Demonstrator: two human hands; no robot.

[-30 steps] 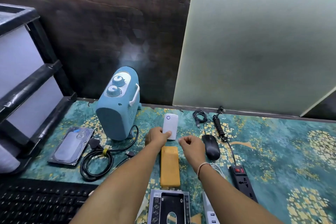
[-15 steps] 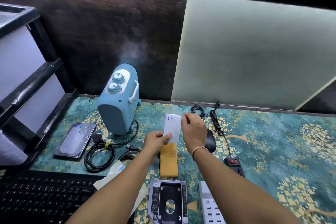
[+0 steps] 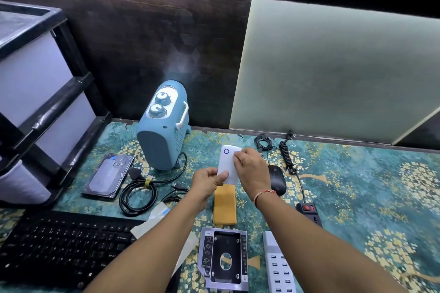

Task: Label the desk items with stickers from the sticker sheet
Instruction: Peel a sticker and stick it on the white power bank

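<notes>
On patterned cloth (image 3: 357, 185), both hands pinch white device (image 3: 227, 164).

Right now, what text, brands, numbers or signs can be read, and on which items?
Nothing reads as words.
White device: a blue ring symbol only.
Drive caddy: label print too small.
Hard drive: label blurred.
Keyboard: key legends too small.

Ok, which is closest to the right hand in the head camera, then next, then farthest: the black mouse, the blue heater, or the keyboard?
1. The black mouse is nearest, right beside the right hand, on its right.
2. The blue heater comes next, up and to the left by the wall.
3. The keyboard is farthest, at the bottom left corner.
</notes>
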